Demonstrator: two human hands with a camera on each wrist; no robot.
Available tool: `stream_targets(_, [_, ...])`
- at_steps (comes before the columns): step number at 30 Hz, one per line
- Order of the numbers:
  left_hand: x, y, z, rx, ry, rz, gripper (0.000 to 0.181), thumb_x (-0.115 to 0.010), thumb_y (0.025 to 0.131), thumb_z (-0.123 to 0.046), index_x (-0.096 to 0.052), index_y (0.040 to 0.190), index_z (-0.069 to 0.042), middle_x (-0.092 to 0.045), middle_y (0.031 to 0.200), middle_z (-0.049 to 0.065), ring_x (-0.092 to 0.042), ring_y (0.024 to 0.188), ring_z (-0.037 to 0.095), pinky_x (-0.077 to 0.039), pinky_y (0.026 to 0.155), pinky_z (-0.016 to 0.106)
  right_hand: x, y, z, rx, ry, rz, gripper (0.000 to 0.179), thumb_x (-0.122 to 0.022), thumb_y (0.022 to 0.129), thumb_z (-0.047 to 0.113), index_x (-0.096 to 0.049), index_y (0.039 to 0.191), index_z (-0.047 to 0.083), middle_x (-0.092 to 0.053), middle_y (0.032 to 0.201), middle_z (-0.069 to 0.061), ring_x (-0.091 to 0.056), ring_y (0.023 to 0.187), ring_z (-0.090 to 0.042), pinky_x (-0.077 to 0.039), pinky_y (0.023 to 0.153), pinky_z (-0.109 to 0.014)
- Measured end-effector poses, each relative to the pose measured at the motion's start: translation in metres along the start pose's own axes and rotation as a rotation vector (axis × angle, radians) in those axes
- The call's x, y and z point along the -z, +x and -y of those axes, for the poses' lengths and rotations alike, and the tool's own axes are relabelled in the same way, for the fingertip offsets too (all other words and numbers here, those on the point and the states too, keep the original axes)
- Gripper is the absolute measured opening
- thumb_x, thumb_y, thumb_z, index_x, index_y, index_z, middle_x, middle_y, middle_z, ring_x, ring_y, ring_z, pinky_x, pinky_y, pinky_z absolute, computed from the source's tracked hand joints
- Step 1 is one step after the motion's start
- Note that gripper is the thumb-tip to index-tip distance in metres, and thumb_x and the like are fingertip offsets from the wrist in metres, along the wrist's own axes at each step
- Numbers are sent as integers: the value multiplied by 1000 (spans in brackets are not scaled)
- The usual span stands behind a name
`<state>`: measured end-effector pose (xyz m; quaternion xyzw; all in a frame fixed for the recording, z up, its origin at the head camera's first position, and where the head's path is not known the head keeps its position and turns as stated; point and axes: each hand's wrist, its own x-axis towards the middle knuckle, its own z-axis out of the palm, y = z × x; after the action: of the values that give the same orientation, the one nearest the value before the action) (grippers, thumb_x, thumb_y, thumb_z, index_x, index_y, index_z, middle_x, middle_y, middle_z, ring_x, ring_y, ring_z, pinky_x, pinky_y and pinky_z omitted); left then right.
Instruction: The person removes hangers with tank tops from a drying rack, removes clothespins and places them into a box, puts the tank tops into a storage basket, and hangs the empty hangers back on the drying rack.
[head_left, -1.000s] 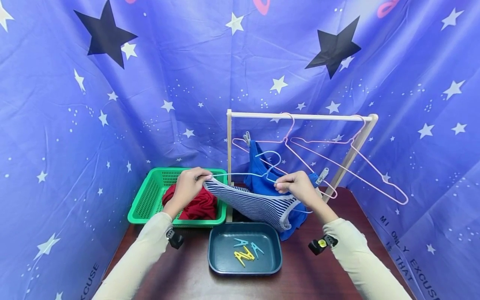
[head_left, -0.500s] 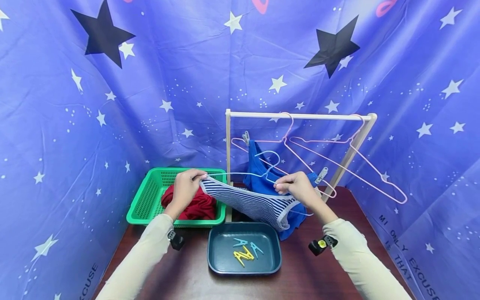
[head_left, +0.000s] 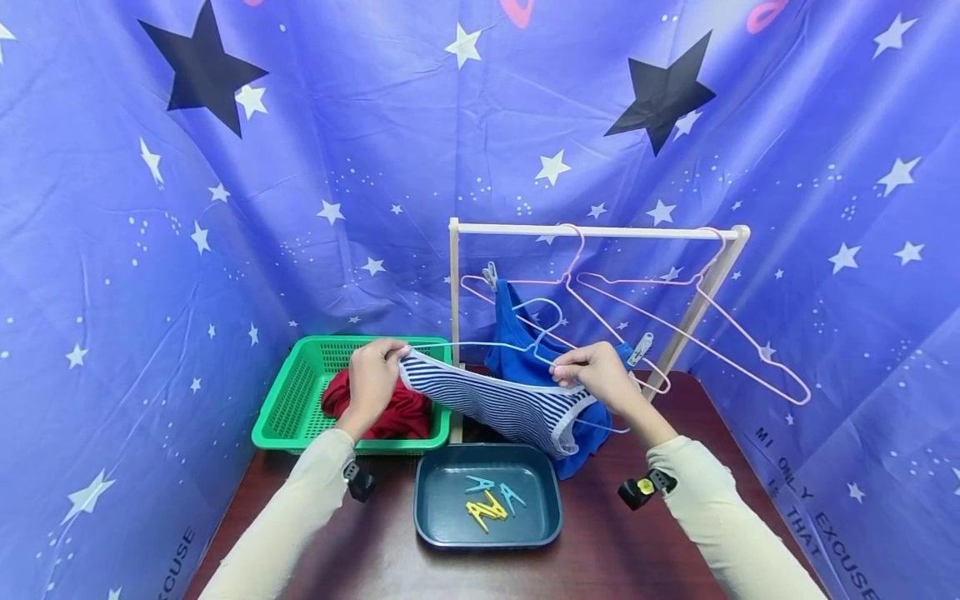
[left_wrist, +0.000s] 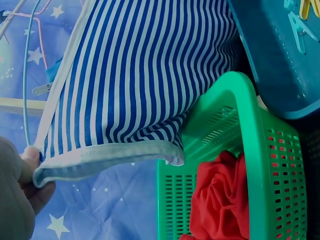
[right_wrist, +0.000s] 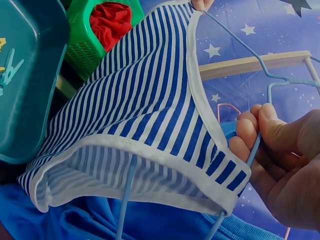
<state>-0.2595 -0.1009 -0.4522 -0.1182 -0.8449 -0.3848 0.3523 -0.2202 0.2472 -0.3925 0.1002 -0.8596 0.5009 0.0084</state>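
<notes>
A blue-and-white striped tank top (head_left: 487, 400) is spread between both hands above the table, with a light-blue wire hanger (head_left: 491, 344) running through it. My left hand (head_left: 375, 375) pinches the white-trimmed corner of the top (left_wrist: 100, 160), where the hanger's wire also ends; the wire's tip is hidden by the fingers. Between thumb and fingers, my right hand (right_wrist: 280, 150) holds the hanger wire beside the other strap. One hanger arm passes through that strap, and the lower bar shows inside the armhole. The hanger's hook (head_left: 551, 307) points up.
A wooden rack (head_left: 600, 231) carries two pink hangers (head_left: 750, 337); one bears a blue garment (head_left: 513, 333) held by clothespins (head_left: 641, 348). The green basket (head_left: 281, 408) at left contains red cloth (head_left: 405, 412). A dark tray (head_left: 435, 533) with several yellow and blue clothespins (head_left: 487, 507) stands in front.
My left hand has drawn slightly left and back, keeping its pinch on the top's corner. The right hand stays nearly where it was. The whole view has shifted a little.
</notes>
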Motion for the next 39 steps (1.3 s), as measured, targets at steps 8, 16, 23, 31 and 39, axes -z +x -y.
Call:
stream_targets(8, [2,-4,-1,151,12,45,6,-77,87,-4,-81,91,0,-78,86,16,-75,80,34,-55,67,47,5,-2,-1,-10,9,-38,16,-72,90,-3,-73,97,-17,-75,84,-26,-68,65,-4,-60,65,-22])
stream_targets(16, [6,-13,-7,211,19,146,7,-74,90,-7,-80,90,-3,-79,86,13,-72,78,29,-53,66,42,3,1,-2,-19,29,-57,16,-72,90,-3,-73,97,-17,-75,79,-21,-68,62,-6,-60,63,-22])
stream_targets(23, [3,-22,-20,134,30,167,7,-72,92,-10,-79,91,-6,-78,87,10,-72,77,26,-55,66,42,-6,7,6,-36,-10,-18,15,-74,89,-2,-74,96,-15,-75,78,-17,-66,61,-4,-60,62,-23])
stream_targets(31, [-3,-33,-37,-68,57,126,5,-75,90,-11,-78,92,-7,-74,88,7,-70,80,24,-56,68,41,-17,16,20,-13,-158,42,11,-74,91,3,-78,94,-7,-76,76,-17,-72,64,-19,-62,64,-32])
stream_targets(39, [-15,-45,-53,-315,24,111,5,-78,89,-12,-77,93,-10,-71,88,2,-68,82,19,-57,65,35,-34,27,29,-82,-123,147,12,-74,92,5,-78,95,-6,-76,78,-17,-75,70,-27,-63,67,-33])
